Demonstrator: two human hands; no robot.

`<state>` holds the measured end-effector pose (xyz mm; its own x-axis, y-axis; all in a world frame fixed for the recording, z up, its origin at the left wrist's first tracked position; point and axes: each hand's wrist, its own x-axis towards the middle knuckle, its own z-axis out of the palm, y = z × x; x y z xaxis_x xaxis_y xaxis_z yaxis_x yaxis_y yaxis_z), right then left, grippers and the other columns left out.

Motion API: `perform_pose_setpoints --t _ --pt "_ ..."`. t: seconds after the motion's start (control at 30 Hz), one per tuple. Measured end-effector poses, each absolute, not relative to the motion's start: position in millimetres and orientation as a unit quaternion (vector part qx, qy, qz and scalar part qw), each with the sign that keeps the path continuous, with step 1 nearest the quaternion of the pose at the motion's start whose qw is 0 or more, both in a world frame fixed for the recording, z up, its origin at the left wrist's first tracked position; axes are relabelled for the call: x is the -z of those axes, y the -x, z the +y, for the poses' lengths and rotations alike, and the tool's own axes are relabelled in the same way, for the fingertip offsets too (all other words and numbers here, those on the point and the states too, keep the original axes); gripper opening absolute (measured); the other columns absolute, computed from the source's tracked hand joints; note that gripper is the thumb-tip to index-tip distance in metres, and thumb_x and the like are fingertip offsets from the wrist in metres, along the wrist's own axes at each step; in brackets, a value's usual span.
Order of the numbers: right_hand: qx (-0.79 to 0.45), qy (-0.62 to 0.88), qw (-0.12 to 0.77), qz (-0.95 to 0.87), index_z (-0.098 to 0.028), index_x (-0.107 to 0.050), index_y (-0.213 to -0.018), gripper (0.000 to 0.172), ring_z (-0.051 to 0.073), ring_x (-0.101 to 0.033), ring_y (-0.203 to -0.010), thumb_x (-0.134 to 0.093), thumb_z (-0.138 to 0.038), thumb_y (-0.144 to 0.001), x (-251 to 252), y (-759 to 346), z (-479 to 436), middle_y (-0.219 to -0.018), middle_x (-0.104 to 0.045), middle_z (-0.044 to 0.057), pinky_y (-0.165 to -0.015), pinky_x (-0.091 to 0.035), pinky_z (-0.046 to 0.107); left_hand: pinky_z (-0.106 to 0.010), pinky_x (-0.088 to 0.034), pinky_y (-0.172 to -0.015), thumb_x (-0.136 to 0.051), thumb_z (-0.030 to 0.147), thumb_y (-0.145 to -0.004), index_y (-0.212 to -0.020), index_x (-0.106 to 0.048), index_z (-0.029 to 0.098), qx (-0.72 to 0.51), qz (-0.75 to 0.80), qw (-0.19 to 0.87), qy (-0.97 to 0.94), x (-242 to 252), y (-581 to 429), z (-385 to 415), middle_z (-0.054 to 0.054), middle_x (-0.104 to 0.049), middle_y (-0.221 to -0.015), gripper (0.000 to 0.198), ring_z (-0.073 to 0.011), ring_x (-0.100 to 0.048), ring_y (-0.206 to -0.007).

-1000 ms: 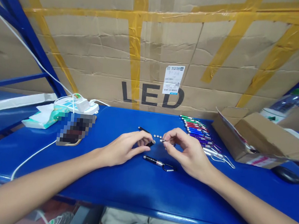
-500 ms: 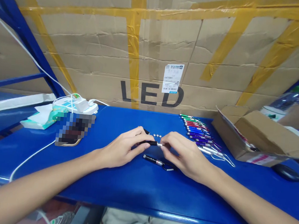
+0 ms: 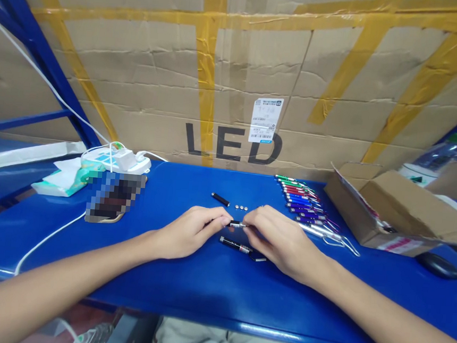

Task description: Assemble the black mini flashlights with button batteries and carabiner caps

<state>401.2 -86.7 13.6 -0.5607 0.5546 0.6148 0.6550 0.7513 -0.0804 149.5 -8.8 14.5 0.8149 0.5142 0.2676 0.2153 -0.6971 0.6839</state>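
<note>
My left hand point(image 3: 197, 230) pinches the black barrel of a small penlight point(image 3: 235, 224) between thumb and fingers. At the barrel's right end, my right hand point(image 3: 276, 237) is closed with its fingertips on the metal tip. A separate short black tube point(image 3: 220, 199) lies on the table just beyond my left hand. Beside that tube sit several small silver button cells point(image 3: 241, 208) in a row. Nearer to me, below the held piece, lies another black penlight point(image 3: 235, 244) with a clip, its right end partly behind my right hand.
Several coloured penlights point(image 3: 300, 199) lie in a row at right, by an open cardboard box point(image 3: 401, 208) and a black mouse point(image 3: 439, 266). At left are a phone point(image 3: 116, 199), a tissue pack point(image 3: 65, 178) and a power strip point(image 3: 133, 162) on the blue table point(image 3: 186, 290).
My left hand has drawn slightly nearer to me, uncovering the short black tube behind it. Both hands stay together at the held penlight.
</note>
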Motion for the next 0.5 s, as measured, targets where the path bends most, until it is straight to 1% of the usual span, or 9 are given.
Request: perform_pose_setpoints --t 0.07,0.13,0.23,0.3,0.4,0.5 --pt "0.104 0.342 0.286 -0.889 -0.02 -0.064 -0.109 0.021 0.022 -0.061 -0.081 -0.044 -0.018 -0.115 -15.7 -402.1 -87.7 -0.091 -0.068 0.007 -0.075 -0.052 0.035 -0.028 -0.049 -0.084 -0.039 0.045 -0.118 -0.107 -0.07 0.018 -0.222 0.207 0.345 -0.888 -15.1 -150.3 -9.5 -0.002 -0.075 -0.099 0.042 -0.0182 -0.069 -0.09" --pt "0.13 0.337 0.249 -0.899 -0.021 -0.068 -0.108 0.029 0.023 -0.061 -0.08 -0.04 -0.019 -0.116 -19.0 -403.4 -88.9 -0.093 -0.071 0.009 -0.076 -0.053 0.038 -0.028 -0.049 -0.083 -0.04 0.045 -0.118 -0.104 -0.07 0.018 -0.221 0.21 0.358 -0.883 -14.9 -151.1 -10.1 -0.002 -0.074 -0.097 0.042 -0.0179 -0.067 -0.088" --pt "0.123 0.337 0.232 -0.904 -0.023 -0.072 -0.109 0.034 0.025 -0.063 -0.08 -0.039 -0.022 -0.116 -23.5 -404.4 -90.9 -0.095 -0.074 0.011 -0.079 -0.056 0.041 -0.027 -0.049 -0.08 -0.042 0.046 -0.117 -0.1 -0.068 0.017 -0.218 0.213 0.38 -0.873 -14.5 -152.3 -10.9 -0.001 -0.073 -0.094 0.042 -0.0169 -0.065 -0.085" --pt "0.101 0.346 0.239 -0.902 -0.023 -0.073 -0.109 0.036 0.024 -0.063 -0.08 -0.038 -0.024 -0.116 -24.0 -404.3 -91.7 -0.094 -0.074 0.01 -0.081 -0.057 0.041 -0.027 -0.049 -0.08 -0.043 0.046 -0.116 -0.099 -0.068 0.017 -0.22 0.211 0.384 -0.872 -14.6 -152.8 -11.2 -0.001 -0.073 -0.094 0.041 -0.0167 -0.065 -0.084" --pt "0.099 0.345 0.244 -0.901 -0.022 -0.071 -0.109 0.035 0.022 -0.063 -0.081 -0.037 -0.021 -0.117 -20.7 -404.3 -91.3 -0.096 -0.074 0.009 -0.087 -0.057 0.039 -0.027 -0.049 -0.082 -0.045 0.043 -0.116 -0.104 -0.07 0.018 -0.222 0.205 0.369 -0.879 -15.3 -152.6 -10.9 -0.002 -0.074 -0.096 0.038 -0.017 -0.066 -0.086" --pt "0.105 0.327 0.25 -0.905 -0.02 -0.069 -0.11 0.03 0.022 -0.062 -0.082 -0.04 -0.018 -0.116 -15.9 -404.6 -89.6 -0.096 -0.073 0.009 -0.086 -0.055 0.038 -0.027 -0.049 -0.081 -0.045 0.043 -0.116 -0.108 -0.071 0.018 -0.217 0.199 0.354 -0.888 -16.5 -151.6 -10.4 -0.001 -0.075 -0.096 0.037 -0.017 -0.068 -0.087"
